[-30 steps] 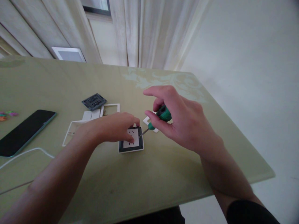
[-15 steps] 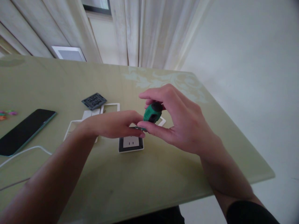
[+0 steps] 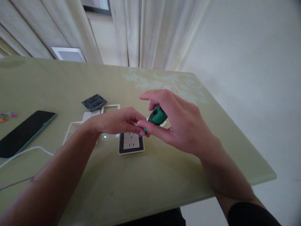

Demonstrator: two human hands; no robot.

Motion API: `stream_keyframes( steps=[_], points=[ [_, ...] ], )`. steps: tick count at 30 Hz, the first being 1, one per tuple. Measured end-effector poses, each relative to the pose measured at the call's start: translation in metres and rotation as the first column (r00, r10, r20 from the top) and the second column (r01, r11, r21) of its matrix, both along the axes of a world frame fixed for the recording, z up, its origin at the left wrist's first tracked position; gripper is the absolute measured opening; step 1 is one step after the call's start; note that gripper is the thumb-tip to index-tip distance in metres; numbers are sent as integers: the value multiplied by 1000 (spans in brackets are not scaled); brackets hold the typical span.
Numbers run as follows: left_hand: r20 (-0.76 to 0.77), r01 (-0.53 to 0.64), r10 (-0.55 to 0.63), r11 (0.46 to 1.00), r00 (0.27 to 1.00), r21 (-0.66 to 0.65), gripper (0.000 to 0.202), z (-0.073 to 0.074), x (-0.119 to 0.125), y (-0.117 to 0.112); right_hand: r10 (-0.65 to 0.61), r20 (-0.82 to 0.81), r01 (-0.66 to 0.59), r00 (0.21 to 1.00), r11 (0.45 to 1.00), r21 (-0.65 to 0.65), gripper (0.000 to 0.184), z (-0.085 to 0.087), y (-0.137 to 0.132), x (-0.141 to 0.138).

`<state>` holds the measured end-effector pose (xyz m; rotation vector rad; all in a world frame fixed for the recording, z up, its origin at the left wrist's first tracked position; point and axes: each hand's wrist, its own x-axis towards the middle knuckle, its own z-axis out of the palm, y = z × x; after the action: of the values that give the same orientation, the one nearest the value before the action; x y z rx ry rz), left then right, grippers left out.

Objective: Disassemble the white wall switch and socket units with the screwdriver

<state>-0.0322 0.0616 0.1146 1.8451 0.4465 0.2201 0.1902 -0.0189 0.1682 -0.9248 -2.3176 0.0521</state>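
Observation:
My right hand (image 3: 181,122) is closed around the green and black handle of a screwdriver (image 3: 158,116), which is tilted with its front end toward my left hand. Thumb and fingers of my left hand (image 3: 127,121) are pinched together at the screwdriver's front end; what lies between them is hidden. Just below both hands, a wall socket (image 3: 131,142) with a white face, dark surround and white edge lies face up on the table. My left hand covers its upper part.
Left of the socket lie a white frame (image 3: 119,107), a white box-like part (image 3: 72,127) and a dark slotted plate (image 3: 94,102). A black phone (image 3: 25,133), a white cable (image 3: 35,148) and small colourful pieces (image 3: 8,115) are farther left on the table (image 3: 141,188).
The screwdriver handle has turned and tipped to the right in my right hand. My left fingers have shifted slightly, and more of the socket's face shows.

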Motion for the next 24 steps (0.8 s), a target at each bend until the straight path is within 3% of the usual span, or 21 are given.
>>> stream_keyframes(
  steps=[7,13,19,24],
  points=[
    [27,-98,97,993,995,65,18,-4,5,-1,-9,-16,9,1000,1000,-23,42,-2,1,1],
    [24,-21,20,999,1000,29,7,-1,4,-1,-19,-9,19,1000,1000,-22,42,-3,0,1],
    [4,-81,81,987,997,136,17,-6,8,-2,-28,8,28,1000,999,-29,43,-3,0,2],
    [3,-37,37,998,999,50,7,-3,4,-3,-35,14,35,999,999,-9,39,-2,-1,1]
  ],
)
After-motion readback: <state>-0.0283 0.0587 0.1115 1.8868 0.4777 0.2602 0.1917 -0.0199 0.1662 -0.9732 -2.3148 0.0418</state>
